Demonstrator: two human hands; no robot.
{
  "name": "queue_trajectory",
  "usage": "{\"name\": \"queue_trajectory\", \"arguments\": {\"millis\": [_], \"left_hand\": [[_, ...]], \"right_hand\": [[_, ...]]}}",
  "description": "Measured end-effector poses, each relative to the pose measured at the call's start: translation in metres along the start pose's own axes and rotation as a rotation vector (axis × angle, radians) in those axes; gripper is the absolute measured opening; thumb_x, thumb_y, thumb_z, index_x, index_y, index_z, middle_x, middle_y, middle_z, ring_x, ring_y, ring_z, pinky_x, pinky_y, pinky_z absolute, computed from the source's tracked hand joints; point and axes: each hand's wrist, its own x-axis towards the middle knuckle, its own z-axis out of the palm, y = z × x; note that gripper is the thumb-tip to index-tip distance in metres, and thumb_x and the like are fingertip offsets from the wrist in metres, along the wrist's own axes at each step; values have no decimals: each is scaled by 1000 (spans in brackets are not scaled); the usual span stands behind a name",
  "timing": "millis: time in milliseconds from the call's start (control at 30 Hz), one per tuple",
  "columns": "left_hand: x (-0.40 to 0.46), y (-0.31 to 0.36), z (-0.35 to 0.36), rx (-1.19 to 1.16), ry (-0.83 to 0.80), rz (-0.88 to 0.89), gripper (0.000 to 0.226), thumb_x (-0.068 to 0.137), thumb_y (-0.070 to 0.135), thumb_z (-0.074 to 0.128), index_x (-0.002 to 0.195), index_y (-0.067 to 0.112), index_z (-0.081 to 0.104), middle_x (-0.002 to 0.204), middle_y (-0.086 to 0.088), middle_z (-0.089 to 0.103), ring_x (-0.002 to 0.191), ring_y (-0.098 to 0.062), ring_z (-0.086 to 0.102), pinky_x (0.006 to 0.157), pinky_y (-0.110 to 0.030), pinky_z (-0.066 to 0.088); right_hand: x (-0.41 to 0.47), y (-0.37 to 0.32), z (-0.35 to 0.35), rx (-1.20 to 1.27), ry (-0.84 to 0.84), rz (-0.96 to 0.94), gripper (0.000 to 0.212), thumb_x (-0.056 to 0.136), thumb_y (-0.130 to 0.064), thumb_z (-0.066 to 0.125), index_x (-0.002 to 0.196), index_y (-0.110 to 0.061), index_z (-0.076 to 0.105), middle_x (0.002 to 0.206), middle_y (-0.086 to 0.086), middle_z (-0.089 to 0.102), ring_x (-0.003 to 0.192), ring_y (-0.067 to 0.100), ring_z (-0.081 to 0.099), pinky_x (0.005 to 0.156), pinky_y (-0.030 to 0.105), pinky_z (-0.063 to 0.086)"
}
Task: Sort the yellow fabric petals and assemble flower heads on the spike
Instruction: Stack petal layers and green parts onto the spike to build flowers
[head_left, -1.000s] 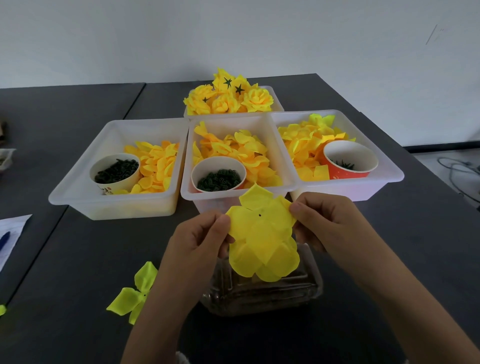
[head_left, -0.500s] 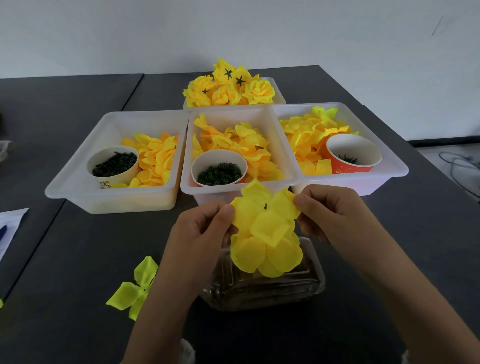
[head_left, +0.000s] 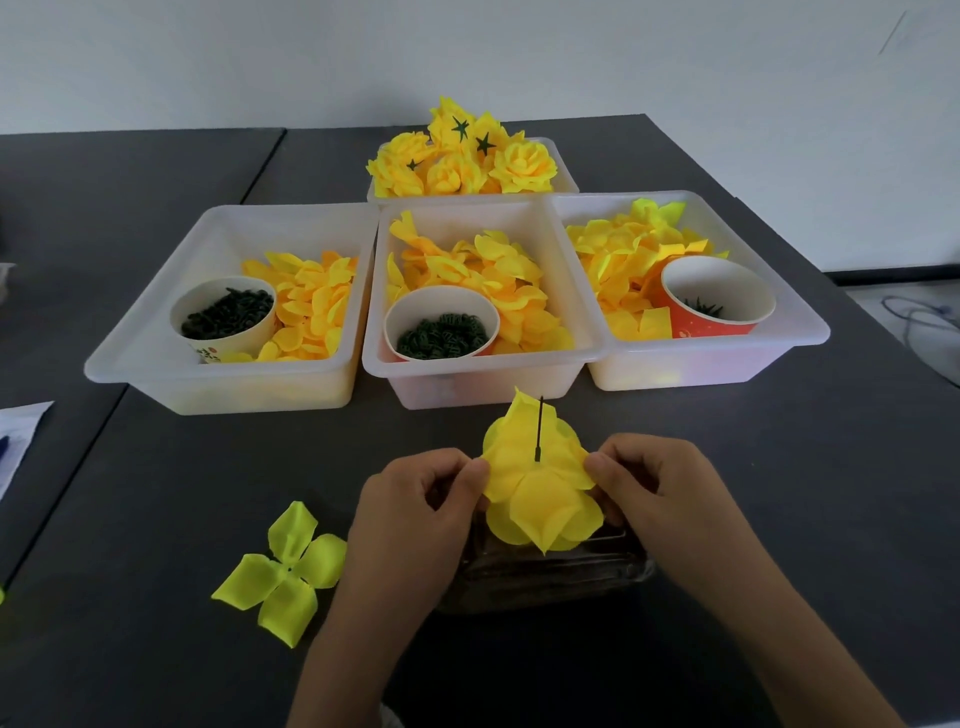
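A stack of yellow fabric petal layers (head_left: 540, 499) is threaded on a thin dark spike (head_left: 539, 428), whose tip pokes up through the middle. My left hand (head_left: 415, 509) pinches the stack's left edge and my right hand (head_left: 660, 493) pinches its right edge. The spike rises from a clear plastic box (head_left: 550, 577), mostly hidden behind the petals and my hands. One loose lime-yellow four-lobed petal piece (head_left: 285, 566) lies flat on the table to the left of my left arm.
Three white bins stand behind: the left bin (head_left: 156, 358), the middle bin (head_left: 478, 384) and the right bin (head_left: 800, 332), each with yellow petals and a paper cup of dark green parts. A rear bin (head_left: 566, 179) holds finished yellow flowers (head_left: 462, 161). Paper (head_left: 15, 436) lies at the left edge.
Both hands have lowered the petal stack down the spike, so much more of the spike now shows above the petals. Both hands keep their pinch on the petal edges.
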Motion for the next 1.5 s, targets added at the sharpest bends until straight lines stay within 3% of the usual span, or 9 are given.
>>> {"name": "queue_trajectory", "arguments": {"millis": [300, 400, 500, 600, 967, 1133, 1267, 1400, 1500], "left_hand": [[-19, -8, -40, 21, 246, -1, 45, 84, 60, 28, 75, 30, 59, 77, 15, 61, 63, -8, 57, 45, -17, 40], [-22, -48, -75, 242, 412, -136, 29, 93, 51, 36, 86, 34, 58, 83, 14, 63, 74, -9, 59, 61, -32, 44], [-24, -98, -100, 590, 226, -476, 41, 91, 54, 45, 119, 26, 56, 124, -11, 57, 118, -35, 49, 95, -48, 38], [-32, -119, -97, 683, -24, -635, 60, 80, 67, 55, 127, 30, 49, 136, -11, 42, 130, -34, 34, 103, -47, 34], [-34, -72, -103, 261, 269, -269, 20, 80, 31, 75, 69, 25, 59, 62, 7, 63, 54, -12, 55, 52, -27, 38], [-29, 11, -109, -272, 301, -14, 16, 71, 44, 73, 86, 39, 71, 82, 20, 72, 73, 3, 68, 52, -11, 50], [-28, 61, -91, -550, 140, 194, 22, 71, 37, 72, 89, 48, 72, 87, 18, 75, 76, 3, 69, 56, -10, 51], [-25, 86, -72, -624, 4, 311, 25, 75, 24, 70, 94, 40, 73, 86, 17, 75, 75, 3, 70, 57, -11, 52], [-24, 90, -67, -633, -64, 333, 17, 78, 24, 70, 91, 34, 74, 82, 14, 74, 73, 2, 69, 58, -12, 52]], "right_hand": [[-2, 4, -14, 53, 23, -33, 43, 83, -55, 38, 66, -19, 55, 57, -2, 55, 49, 5, 50, 51, 16, 38], [-7, 9, -26, 100, 121, -16, 50, 78, -57, 35, 77, -14, 60, 58, 5, 56, 45, 4, 49, 45, 13, 38], [-13, 16, -38, 111, 143, 26, 32, 86, -42, 44, 81, -15, 62, 60, 4, 60, 42, 3, 49, 41, 10, 38], [-15, 25, -43, 82, 143, 46, 21, 94, -20, 48, 80, -14, 62, 61, 5, 60, 42, 2, 49, 41, 10, 39], [-18, 20, -49, 86, 147, 5, 28, 94, -16, 50, 73, -28, 65, 58, 5, 60, 39, 2, 46, 37, 10, 36], [-14, -24, -52, 147, 226, -208, 20, 93, -31, 50, 80, -27, 65, 65, 5, 60, 44, 6, 49, 39, 11, 37], [-17, -72, -42, 281, -21, -386, 41, 86, -61, 48, 89, -23, 63, 66, 0, 59, 45, 3, 46, 42, 11, 36], [-13, -97, -33, 345, -275, -373, 34, 85, -56, 50, 99, -28, 60, 64, -6, 55, 47, 6, 41, 42, 25, 34], [-8, -106, -38, 429, -240, -391, 30, 85, -45, 58, 90, -15, 60, 67, 9, 47, 53, 32, 36, 45, 40, 35]]}}
